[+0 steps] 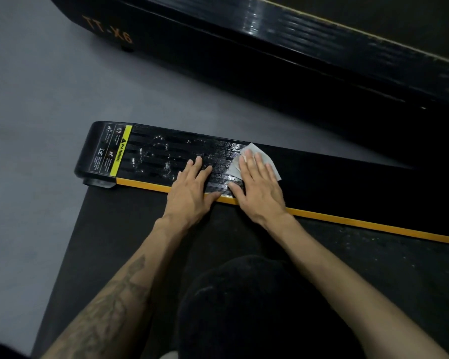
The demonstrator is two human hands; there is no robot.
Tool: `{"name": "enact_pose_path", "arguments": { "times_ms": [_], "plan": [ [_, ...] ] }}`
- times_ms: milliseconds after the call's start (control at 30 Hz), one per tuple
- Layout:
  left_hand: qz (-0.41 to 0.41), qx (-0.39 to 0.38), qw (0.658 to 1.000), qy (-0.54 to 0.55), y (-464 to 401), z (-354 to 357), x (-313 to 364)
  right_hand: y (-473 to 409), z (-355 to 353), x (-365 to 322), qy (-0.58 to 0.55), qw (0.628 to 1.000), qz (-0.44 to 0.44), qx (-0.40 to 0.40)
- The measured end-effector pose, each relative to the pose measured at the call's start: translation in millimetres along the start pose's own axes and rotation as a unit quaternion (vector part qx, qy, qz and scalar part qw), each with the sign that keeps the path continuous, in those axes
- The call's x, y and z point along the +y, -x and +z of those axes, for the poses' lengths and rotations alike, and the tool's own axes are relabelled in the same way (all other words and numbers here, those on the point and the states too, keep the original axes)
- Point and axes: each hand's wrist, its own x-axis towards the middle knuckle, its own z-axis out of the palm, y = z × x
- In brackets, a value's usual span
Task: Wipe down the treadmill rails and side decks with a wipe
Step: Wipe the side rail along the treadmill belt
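Note:
A black ribbed side deck (pixel 166 151) of the treadmill runs across the middle of the view, wet and streaked, with an orange rail strip (pixel 347 220) along its near edge. My right hand (pixel 257 185) lies flat with straight fingers on a white wipe (pixel 267 158), pressing it onto the deck. My left hand (pixel 192 187) rests flat on the deck just left of it, fingers spread, holding nothing. The black running belt (pixel 114 242) lies below the strip.
A yellow warning label (pixel 121 149) marks the deck's left end cap. Another black treadmill (pixel 270 47) with orange lettering stands behind, across a strip of grey floor (pixel 36 99). My dark-clothed knee (pixel 257 307) is over the belt.

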Motion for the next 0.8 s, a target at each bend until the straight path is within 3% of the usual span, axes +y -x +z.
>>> {"name": "enact_pose_path", "arguments": {
  "times_ms": [233, 333, 533, 700, 800],
  "plan": [
    [-0.002, 0.004, 1.000, 0.013, 0, 2, -1, 42, 18, 21, 0.021, 0.990, -0.138, 0.007],
    [-0.002, 0.002, 1.000, 0.014, -1, 2, -1, 36, 14, 34, 0.037, 0.990, -0.131, 0.020],
    [0.000, 0.003, 1.000, 0.015, -1, 4, -2, 7, 12, -11, 0.004, 1.000, -0.016, 0.022],
    [0.003, 0.003, 1.000, 0.022, -1, 3, -2, 47, 24, 5, 0.012, 0.991, -0.135, 0.019],
    [0.003, 0.003, 1.000, 0.017, -1, 3, -2, 52, 23, 31, 0.034, 0.987, -0.156, 0.017]
  ]
}}
